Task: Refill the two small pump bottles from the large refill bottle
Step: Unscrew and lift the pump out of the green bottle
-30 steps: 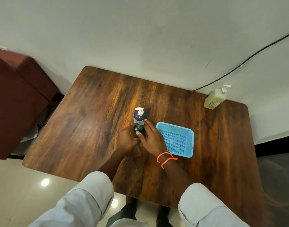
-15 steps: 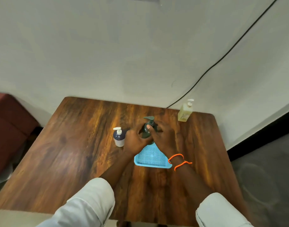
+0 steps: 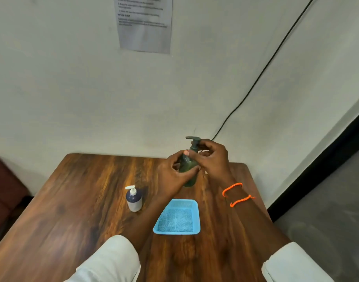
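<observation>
While the left hand (image 3: 172, 176) wraps its fingers round the body of the green pump bottle (image 3: 188, 169), the right hand (image 3: 212, 159) pinches the dark pump collar (image 3: 194, 148) just under the nozzle, so both hands grip the same bottle, held clear above the far part of the desk (image 3: 77, 210). By the look of it, the person is about to unscrew the pump. Smooth plastic like this is probably light and a bit slippery, stiff enough to squeeze firmly; the body is the place to steady it, the ribbed collar the place to turn, not the thin nozzle. Nearer and to the left, the second small pump bottle (image 3: 134, 200), dark blue with a white pump, stands upright on the desk, untouched. A blue mesh tray (image 3: 177, 217) lies just in front of the hands. No large refill bottle shows; the hands may hide it
</observation>
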